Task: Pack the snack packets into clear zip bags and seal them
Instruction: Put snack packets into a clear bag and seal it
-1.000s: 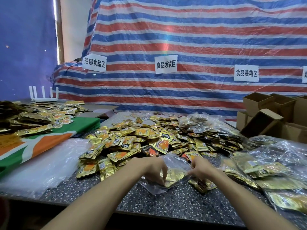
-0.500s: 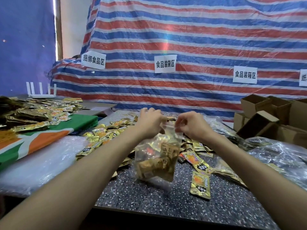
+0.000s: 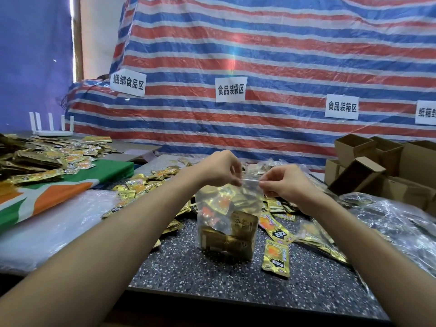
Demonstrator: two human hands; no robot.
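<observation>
Far out to the left of the left hand, a heap of gold packets (image 3: 35, 159) lies on a green, orange and white cloth (image 3: 70, 192), with a white router (image 3: 50, 132) behind it. Nearer, left of the left forearm, a clear plastic sheet (image 3: 54, 223) is spread over the table edge. Loose snack packets (image 3: 141, 185) lie scattered on the speckled table (image 3: 212, 279) just behind the left wrist.

The left hand (image 3: 219, 169) is raised above the table, its fingers curled, pinching the left end of the zip strip of a clear zip bag (image 3: 227, 208). The bag hangs upright between the two hands, with gold packets in it. Its bottom is down at the table top; whether it rests there I cannot tell. The right hand (image 3: 283, 185), fingers curled, pinches the right end of the same strip, near the left hand but apart from it.

Below the right hand, beside the bag, a single packet (image 3: 276, 258) lies flat on the table. To the right of the right hand stand open cardboard boxes (image 3: 358, 171), and right of the forearm lies a heap of clear bags (image 3: 401, 223). Behind both hands hangs a striped tarp (image 3: 259, 55) with white paper signs (image 3: 230, 89).
</observation>
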